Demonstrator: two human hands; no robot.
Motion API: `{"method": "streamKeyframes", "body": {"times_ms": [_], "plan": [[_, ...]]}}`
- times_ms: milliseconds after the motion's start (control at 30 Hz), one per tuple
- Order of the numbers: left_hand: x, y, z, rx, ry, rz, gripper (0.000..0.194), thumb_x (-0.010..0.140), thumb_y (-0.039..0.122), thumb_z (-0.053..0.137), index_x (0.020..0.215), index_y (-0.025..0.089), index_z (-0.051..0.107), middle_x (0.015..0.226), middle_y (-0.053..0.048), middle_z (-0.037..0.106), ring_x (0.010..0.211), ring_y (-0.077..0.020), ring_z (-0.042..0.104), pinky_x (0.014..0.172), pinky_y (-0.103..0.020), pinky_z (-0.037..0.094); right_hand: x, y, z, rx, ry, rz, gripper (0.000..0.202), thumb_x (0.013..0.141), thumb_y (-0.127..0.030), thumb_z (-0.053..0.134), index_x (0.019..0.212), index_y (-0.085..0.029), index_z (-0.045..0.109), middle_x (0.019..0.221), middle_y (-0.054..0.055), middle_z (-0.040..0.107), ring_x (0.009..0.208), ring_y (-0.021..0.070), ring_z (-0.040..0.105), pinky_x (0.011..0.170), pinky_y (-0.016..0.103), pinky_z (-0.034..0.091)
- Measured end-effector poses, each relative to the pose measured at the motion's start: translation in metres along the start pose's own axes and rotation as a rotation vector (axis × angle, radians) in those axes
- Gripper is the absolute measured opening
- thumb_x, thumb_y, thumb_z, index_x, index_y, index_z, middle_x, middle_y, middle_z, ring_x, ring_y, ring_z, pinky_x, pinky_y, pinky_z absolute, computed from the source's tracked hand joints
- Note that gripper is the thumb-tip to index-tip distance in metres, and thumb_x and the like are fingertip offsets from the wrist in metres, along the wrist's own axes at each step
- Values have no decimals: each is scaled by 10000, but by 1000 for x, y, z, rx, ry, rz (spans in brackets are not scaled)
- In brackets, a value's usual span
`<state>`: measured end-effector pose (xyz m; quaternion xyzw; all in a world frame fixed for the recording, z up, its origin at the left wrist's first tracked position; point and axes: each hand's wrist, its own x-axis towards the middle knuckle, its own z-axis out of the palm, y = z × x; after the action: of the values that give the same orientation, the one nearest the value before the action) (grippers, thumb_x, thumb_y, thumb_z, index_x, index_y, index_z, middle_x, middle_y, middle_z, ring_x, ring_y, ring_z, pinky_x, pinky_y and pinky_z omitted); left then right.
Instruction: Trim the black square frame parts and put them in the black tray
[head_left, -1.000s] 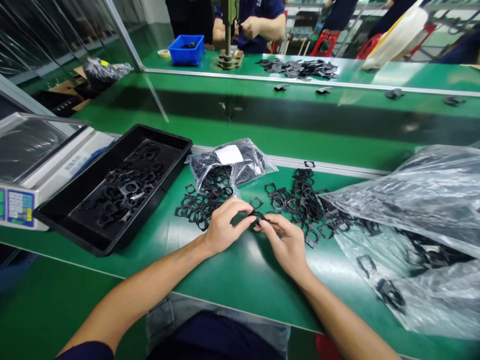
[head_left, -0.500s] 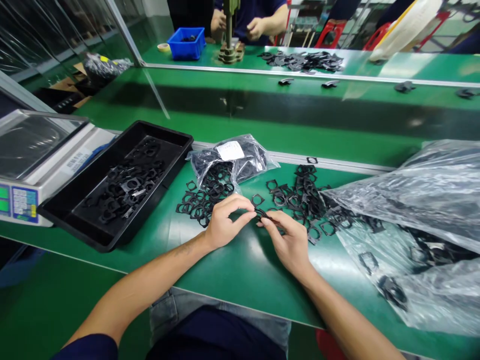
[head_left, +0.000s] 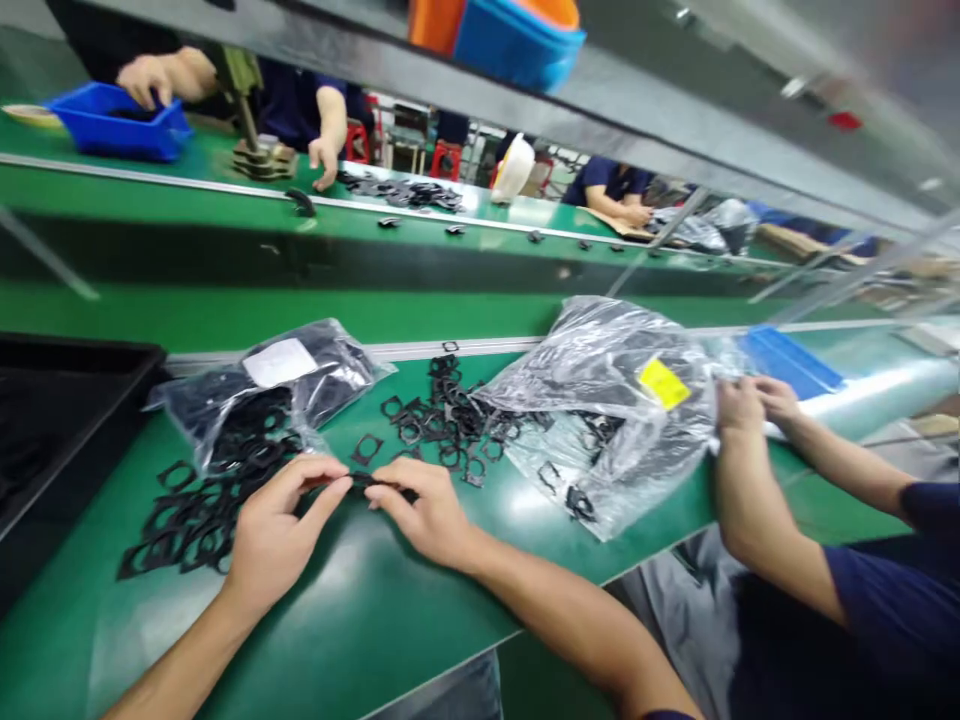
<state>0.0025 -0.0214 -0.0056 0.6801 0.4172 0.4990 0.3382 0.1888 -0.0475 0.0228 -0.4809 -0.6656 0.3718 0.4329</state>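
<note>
Between thumb and fingers, my left hand pinches one end of some small black parts. My right hand grips the other end of them; how many there are cannot be made out. Both hands hover over the green table. Just beyond them lies a single square black ring. A heap of black rings spreads to the left of my left hand, partly under a clear bag with a white label. Another pile of rings lies beyond my right hand.
A large clear bag with a yellow label lies at the right, near a co-worker's hands and a blue tray. A black tray stands at left. Across the belt, another person reaches into a blue bin.
The view has swung to the right, bringing in the co-worker beside me and the overhead shelf. My hands still pinch the black parts. The person opposite has moved a hand into the blue bin.
</note>
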Motion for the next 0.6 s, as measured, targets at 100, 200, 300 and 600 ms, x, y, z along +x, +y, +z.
{"method": "streamKeyframes", "body": {"times_ms": [100,200,300,600], "plan": [[-4,-4,0,11,-1,-41,130,901,328,671,927,201,668,877,-1,696,796,-129,673,751,-208,565,-2,2,2,13,8,38,386,952,-549,584,888,-206,749,752,50,706,750,194,658,785,309,522],[-7,-5,0,33,4,-61,169,902,369,666,945,206,667,881,0,699,787,-133,677,746,-212,575,-2,5,3,94,20,109,409,886,-598,649,866,-203,755,738,43,698,709,183,639,737,304,517],[-8,-5,0,64,-8,-36,179,902,381,664,938,206,671,873,-1,699,792,-137,676,749,-215,572,0,8,4,332,-12,287,457,760,-641,750,813,-187,743,702,29,686,630,160,620,638,288,505],[-6,0,1,95,-22,90,100,941,241,606,989,214,689,928,-13,712,834,-134,689,775,-223,570,9,4,0,744,-42,549,482,584,-582,879,685,-154,682,583,-7,678,483,101,589,533,236,484]]}}
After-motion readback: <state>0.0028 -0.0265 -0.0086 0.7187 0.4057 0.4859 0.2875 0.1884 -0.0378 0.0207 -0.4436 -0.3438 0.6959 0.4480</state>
